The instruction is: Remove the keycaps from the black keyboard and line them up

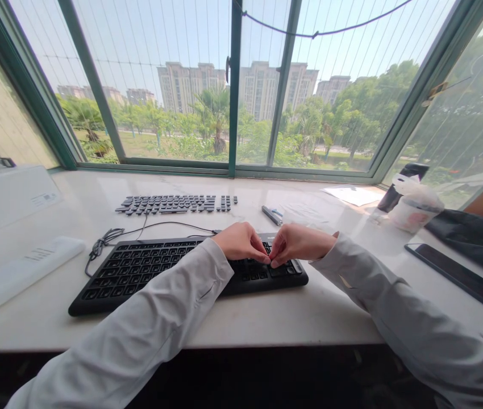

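Flat on the bench (267, 318), near its front edge and a little left of the middle: a black keyboard (139, 270), left end closer to the front edge than the right, cable (109, 236) bunched just behind its back-left corner. Over the keyboard's right end, left hand (241, 241) and right hand (299, 244) side by side, knuckles up, fingertips of both drawn together and touching in one tight pinch just above the keys. No telling what, if anything, is pinched there; hidden by the fingers themselves. Behind the keyboard, toward the back edge, loose keycaps (173, 203) laid out in neat rows, well apart from the hands; just right of them a small dark tool (271, 215), too small to identify. Toward the right edge, a dark phone (458, 275) lying flat, with a wrapped white cup (414, 207) behind it; toward the left edge, a white box (7, 199) and a long white bar (15, 272). As for the keyboard, probably a light, stiff plastic slab, apt to slide on the smooth top, so best steadied by the frame rather than by the keys. Single keycaps likely tiny, slick and quick to skip away; best gripped on two opposite sides and moved straight up or down, never twisted, for the sake of the thin stems beneath.
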{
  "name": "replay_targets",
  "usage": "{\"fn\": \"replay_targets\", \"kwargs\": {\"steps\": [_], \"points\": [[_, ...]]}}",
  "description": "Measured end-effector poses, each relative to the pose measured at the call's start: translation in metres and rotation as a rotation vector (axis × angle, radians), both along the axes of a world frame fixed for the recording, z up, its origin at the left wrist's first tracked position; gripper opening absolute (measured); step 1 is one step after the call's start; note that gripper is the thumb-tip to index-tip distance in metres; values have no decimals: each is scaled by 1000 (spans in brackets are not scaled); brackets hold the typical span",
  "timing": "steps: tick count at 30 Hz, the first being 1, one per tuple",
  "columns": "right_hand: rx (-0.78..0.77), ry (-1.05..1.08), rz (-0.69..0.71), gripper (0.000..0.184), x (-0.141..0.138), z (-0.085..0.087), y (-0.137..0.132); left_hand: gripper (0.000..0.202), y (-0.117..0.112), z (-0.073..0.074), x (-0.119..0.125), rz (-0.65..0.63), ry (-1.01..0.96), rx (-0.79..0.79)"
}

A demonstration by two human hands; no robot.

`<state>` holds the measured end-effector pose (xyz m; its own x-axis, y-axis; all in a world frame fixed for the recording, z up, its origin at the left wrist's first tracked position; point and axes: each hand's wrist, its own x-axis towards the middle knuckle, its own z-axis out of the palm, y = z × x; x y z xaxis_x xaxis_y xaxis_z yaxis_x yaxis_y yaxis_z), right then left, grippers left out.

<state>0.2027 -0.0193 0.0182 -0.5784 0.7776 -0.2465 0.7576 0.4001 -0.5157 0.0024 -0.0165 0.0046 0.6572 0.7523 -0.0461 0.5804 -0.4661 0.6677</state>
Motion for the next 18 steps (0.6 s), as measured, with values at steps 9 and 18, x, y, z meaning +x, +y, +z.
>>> {"fn": "replay_targets", "kwargs": {"steps": [9,18], "points": [[81,14,30,25,0,-1,-3,26,-8,0,5,-12,-19,7],[91,27,30,24,2,-4,-1,25,-5,-1,4,-79,9,154]]}}
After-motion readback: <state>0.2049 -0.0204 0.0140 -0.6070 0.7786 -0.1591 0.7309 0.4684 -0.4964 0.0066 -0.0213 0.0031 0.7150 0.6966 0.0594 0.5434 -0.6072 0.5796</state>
